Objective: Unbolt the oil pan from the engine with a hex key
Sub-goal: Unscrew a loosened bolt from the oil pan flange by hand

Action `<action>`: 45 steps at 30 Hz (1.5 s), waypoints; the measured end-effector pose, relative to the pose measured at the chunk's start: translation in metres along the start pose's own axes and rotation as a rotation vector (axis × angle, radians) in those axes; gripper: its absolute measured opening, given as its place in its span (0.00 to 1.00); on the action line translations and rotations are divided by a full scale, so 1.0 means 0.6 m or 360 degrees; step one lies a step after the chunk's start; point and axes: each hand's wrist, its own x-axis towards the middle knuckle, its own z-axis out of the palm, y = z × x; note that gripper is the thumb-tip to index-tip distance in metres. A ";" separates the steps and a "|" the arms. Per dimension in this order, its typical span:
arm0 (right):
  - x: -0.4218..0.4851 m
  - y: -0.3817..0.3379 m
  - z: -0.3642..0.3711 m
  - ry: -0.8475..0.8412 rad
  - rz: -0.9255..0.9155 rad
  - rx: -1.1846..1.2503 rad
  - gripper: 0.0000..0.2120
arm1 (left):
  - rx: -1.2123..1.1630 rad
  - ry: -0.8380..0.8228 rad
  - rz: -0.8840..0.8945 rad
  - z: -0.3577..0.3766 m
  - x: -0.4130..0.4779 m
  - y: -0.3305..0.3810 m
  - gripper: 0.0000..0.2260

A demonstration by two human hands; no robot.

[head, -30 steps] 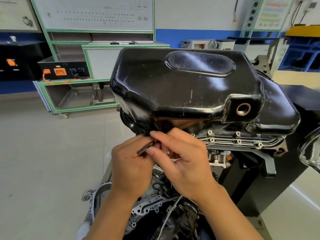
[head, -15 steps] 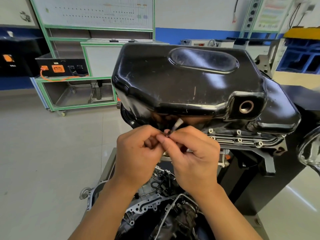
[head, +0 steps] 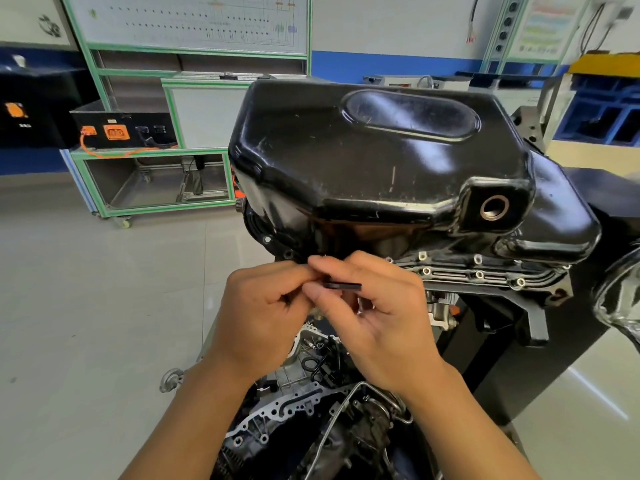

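Black hex key (head: 342, 285) lies level just below the near edge of the glossy black oil pan (head: 363, 150) seated atop the engine (head: 485, 276), pinched at its left end by the right hand (head: 379, 327), with the left hand (head: 263, 320) fingertips closed on the same end.

loc: automotive training workshop | ev: bare metal engine (head: 485, 276) with glossy black oil pan (head: 346, 150) on black stand (head: 502, 341) | green-framed wheeled trainer cart (head: 166, 211) with white wiring-diagram board (head: 194, 22) | black panel with orange sockets (head: 117, 131) | grey tiled floor (head: 86, 306)
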 end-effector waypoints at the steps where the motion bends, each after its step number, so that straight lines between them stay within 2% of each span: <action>1: 0.001 -0.003 0.000 0.0054 0.0006 -0.0002 0.12 | 0.0006 0.0028 -0.0013 0.003 -0.003 0.002 0.10; 5: 0.000 -0.007 0.001 0.0197 0.0102 0.0007 0.06 | 0.0077 0.0188 -0.0106 0.010 -0.004 0.002 0.06; 9: 0.000 -0.007 -0.001 0.0153 0.0113 0.0024 0.04 | 0.0005 0.0249 -0.0149 0.015 -0.003 0.000 0.06; 18: 0.000 -0.003 -0.007 -0.0022 0.0050 -0.0013 0.08 | -0.0019 -0.0076 -0.0013 0.006 0.001 -0.009 0.15; 21: 0.000 -0.003 -0.010 -0.0075 0.0063 -0.0022 0.05 | -0.0027 -0.0045 0.0017 0.004 0.006 -0.006 0.15; 25: -0.002 -0.008 -0.007 0.0107 0.0049 -0.0058 0.10 | -0.0064 0.0043 -0.0056 0.007 0.002 -0.005 0.10; 27: -0.002 -0.009 -0.006 0.0143 0.0060 -0.0029 0.09 | -0.0027 0.0048 -0.0044 0.007 0.001 -0.004 0.10; 29: -0.002 -0.007 -0.007 0.0132 0.0073 0.0016 0.07 | 0.0044 0.0047 -0.0070 0.007 0.002 -0.003 0.12; 33: -0.001 -0.007 -0.007 0.0068 0.0053 0.0049 0.06 | 0.0043 0.0111 -0.0134 0.011 0.003 -0.002 0.08; 38: 0.001 -0.011 -0.006 0.0001 0.0046 -0.0027 0.07 | -0.0034 0.0035 -0.0049 0.006 0.007 0.002 0.12; 41: -0.001 -0.011 -0.008 -0.0024 0.0040 -0.0074 0.08 | -0.0042 -0.0014 0.0013 0.003 0.013 0.006 0.11; 45: 0.000 -0.014 -0.009 0.0131 0.0033 -0.0103 0.09 | -0.0041 0.0091 0.0004 0.008 0.013 0.010 0.12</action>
